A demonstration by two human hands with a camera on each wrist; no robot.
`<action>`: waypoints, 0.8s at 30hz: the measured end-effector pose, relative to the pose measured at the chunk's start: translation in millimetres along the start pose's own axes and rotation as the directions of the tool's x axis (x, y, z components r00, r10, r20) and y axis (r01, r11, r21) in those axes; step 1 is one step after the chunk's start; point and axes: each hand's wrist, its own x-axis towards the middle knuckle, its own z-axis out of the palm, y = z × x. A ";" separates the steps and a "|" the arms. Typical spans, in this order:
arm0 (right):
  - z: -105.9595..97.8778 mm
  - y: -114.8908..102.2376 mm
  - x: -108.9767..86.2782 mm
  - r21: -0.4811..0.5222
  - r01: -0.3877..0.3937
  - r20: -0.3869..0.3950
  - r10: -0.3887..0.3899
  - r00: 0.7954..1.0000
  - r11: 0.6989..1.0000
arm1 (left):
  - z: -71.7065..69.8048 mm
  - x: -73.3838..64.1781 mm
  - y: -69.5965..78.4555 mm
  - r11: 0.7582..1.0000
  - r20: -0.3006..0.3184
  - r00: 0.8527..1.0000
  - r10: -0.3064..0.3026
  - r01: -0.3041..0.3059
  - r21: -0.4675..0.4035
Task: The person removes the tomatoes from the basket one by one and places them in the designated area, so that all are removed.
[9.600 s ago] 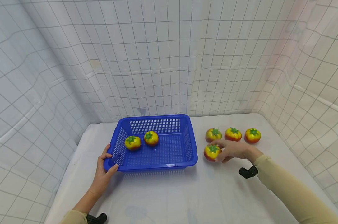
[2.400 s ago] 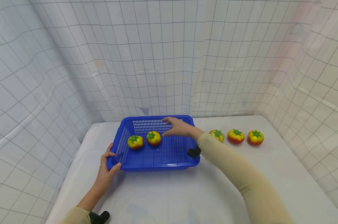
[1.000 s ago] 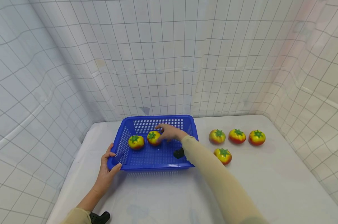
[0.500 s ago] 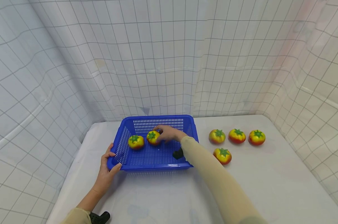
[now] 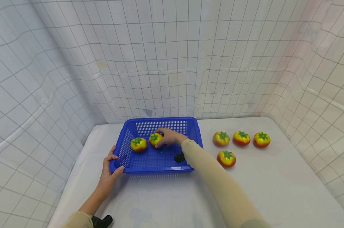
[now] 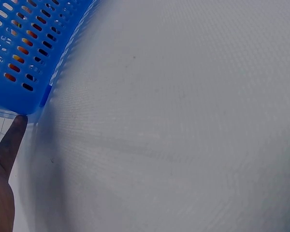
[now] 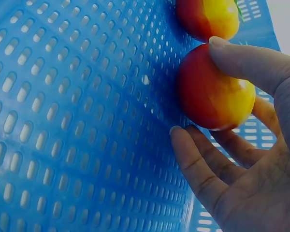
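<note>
A blue slotted basket stands on the white-covered table with two red-yellow tomatoes inside. My left hand grips its near-left corner, thumb at the front rim and fingers along the left side; in the left wrist view part of that hand touches the corner. Inside the basket, my right hand holds the right-hand tomato. In the right wrist view the thumb lies on this tomato, with the fingers curved around its other side. The left-hand tomato sits beside it.
Right of the basket, three tomatoes line the back of the table: one on the left, a middle one and a right one. Another tomato lies nearer. Grid-patterned curtains enclose the back and sides.
My right hand has left the near tomato on the table, moved left into the basket and taken hold of the right-hand tomato there, which has shifted slightly. The left hand keeps its grip.
</note>
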 end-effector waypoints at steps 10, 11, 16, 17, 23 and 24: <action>-2.2 1.3 -0.7 -0.013 -0.015 0.041 0.015 0.999 1.000 | -0.2 0.4 -0.9 1.000 0.002 1.000 0.005 -0.005 0.005; -2.7 1.3 -1.0 -0.019 -0.020 0.048 0.021 0.999 1.000 | -0.2 0.5 -0.9 1.000 0.001 1.000 0.004 -0.004 0.005; -3.7 1.6 -2.1 -0.025 -0.041 0.084 0.043 0.996 0.999 | 0.0 0.6 -0.5 1.000 -0.002 1.000 0.005 -0.005 0.013; -3.4 2.1 -1.8 -0.020 -0.043 0.087 0.044 0.995 0.999 | 0.0 0.6 -0.5 1.000 -0.002 1.000 0.006 -0.006 0.015; -1.3 3.5 -0.8 0.023 -0.051 0.093 0.048 0.994 0.998 | 0.5 0.6 -0.7 1.000 -0.003 1.000 0.012 -0.012 0.013; -1.3 3.4 -1.1 0.031 -0.051 0.096 0.048 0.994 0.998 | 0.6 0.5 -0.5 1.000 -0.002 1.000 0.012 -0.012 0.010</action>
